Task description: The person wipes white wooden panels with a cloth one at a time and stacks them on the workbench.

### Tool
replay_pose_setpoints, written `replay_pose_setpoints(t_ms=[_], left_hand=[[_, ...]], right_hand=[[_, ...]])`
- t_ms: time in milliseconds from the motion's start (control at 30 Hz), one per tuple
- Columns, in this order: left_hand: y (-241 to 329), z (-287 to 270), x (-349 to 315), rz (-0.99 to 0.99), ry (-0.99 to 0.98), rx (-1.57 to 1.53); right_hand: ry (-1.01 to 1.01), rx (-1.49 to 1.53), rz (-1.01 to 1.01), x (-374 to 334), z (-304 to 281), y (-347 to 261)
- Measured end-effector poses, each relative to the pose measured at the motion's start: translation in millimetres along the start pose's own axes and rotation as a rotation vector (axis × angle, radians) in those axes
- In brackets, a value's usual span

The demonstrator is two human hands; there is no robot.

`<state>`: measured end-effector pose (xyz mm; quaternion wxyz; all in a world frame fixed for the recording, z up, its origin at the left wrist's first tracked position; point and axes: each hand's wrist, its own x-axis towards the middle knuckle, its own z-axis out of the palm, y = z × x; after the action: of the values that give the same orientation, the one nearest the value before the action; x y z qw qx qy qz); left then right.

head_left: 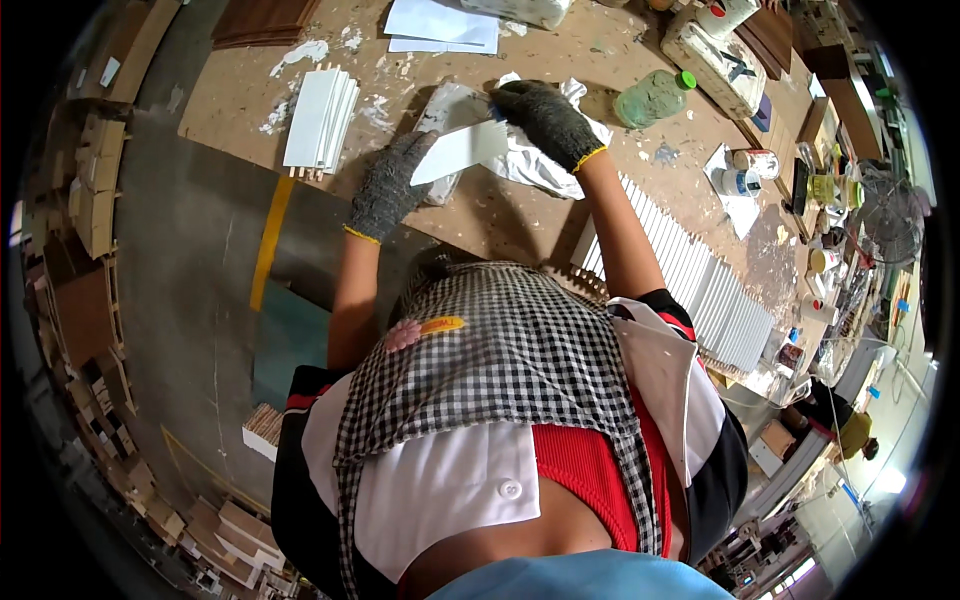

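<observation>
Blue covering point(580, 580), lower edge; one white panel point(460, 153), above the worktable point(235, 105), left end clamped in your gloved left hand point(388, 187); your gloved right hand point(550, 122), set apart, at the other end, grip unclear; stacked white strips point(318, 120), left

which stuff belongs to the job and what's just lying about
Likely the job's:
white panel in left hand
white cloth by right hand
panel stack
panel row

Apparently just lying about:
green-capped bottle
paper sheets

The paint-spotted bench point(235, 95) carries stacked white boards point(318, 120), paper point(440, 24), a crumpled cloth point(542, 170), a green bottle point(648, 99) and a row of slats point(690, 275).
</observation>
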<state>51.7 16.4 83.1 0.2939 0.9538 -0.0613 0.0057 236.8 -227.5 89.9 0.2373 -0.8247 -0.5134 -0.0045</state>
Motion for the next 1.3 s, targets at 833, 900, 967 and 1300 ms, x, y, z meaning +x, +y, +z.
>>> replay_pose_setpoints(t_ms=[833, 900, 967, 1300], left_hand=[[-7, 7, -7, -0.008, 0.057, -0.04], [-8, 9, -9, -0.009, 0.056, -0.035], [-7, 11, -9, -0.03, 0.062, -0.049], [-7, 16, -10, -0.025, 0.048, -0.057]], right_hand=[[0.021, 0.122, 0.232, -18, 6, 29], [0.029, 0.234, 0.267, -18, 10, 27], [0.141, 0.343, 0.144, -16, 17, 19], [-0.041, -0.048, 0.034, -5, 7, -7]])
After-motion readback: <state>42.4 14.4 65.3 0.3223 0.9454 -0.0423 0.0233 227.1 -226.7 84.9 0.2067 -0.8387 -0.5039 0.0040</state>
